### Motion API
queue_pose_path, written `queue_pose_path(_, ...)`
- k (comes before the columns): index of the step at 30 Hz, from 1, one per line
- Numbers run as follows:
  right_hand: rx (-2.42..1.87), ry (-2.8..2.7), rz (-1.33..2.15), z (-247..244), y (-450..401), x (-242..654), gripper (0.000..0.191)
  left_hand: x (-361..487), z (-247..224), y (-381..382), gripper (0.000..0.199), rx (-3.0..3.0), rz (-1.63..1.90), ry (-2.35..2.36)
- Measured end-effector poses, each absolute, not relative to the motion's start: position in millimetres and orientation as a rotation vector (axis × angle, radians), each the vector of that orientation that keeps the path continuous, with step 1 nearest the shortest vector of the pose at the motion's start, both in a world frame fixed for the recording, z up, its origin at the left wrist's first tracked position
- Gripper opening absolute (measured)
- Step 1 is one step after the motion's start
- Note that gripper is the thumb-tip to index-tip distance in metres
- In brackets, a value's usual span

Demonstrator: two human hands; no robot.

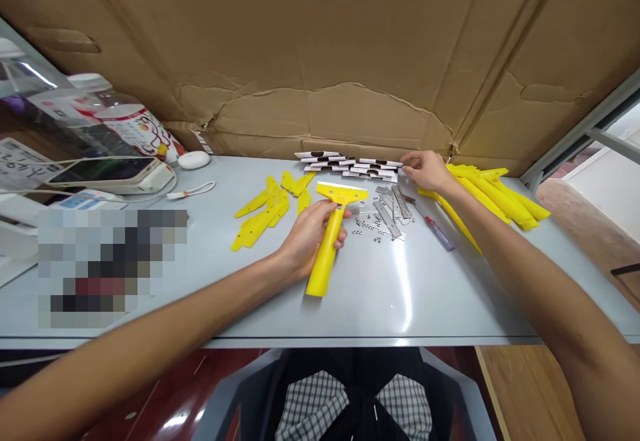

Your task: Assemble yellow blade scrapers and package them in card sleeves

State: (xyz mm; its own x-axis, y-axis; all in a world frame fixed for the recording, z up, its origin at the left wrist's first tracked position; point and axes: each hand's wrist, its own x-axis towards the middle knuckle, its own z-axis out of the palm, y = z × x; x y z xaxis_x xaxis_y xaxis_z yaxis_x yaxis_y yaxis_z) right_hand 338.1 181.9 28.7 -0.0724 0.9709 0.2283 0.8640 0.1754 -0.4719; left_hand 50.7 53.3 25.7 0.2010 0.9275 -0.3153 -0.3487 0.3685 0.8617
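My left hand grips the handle of an assembled yellow plastic scraper, whose wide head points away from me. My right hand is at the far side of the table, its fingertips at the end of a stack of white-and-black paper sleeves. Below that hand lie loose steel blades, small screws and a red-and-clear screwdriver. Yellow plastic handle parts lie to the right, and more yellow pieces lie to the left.
A creased cardboard sheet stands behind the pale grey table. At the left are a phone-like device, a white round case and a printed package. A pixelated patch covers part of the table.
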Motion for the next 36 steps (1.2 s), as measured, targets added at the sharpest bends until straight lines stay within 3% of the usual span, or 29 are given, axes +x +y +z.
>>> queue_pose_path(7,-1.693,-1.927,0.352,22,197,336,0.038,51,24,52,0.012,0.78,1.021,0.979)
queue_pose_path(14,-1.652,-1.972,0.331,22,202,332,0.028,52,26,49,0.041,0.89,1.02,0.992)
queue_pose_path(18,-1.631,-1.993,0.288,24,198,329,0.022,51,25,48,0.028,0.91,1.013,1.006)
queue_pose_path(26,-1.579,-1.727,0.111,45,173,336,0.03,46,26,53,0.018,0.883,1.045,1.04)
queue_pose_path(36,-1.286,-1.397,0.895,43,92,329,0.036,48,28,61,0.022,0.655,1.012,0.925)
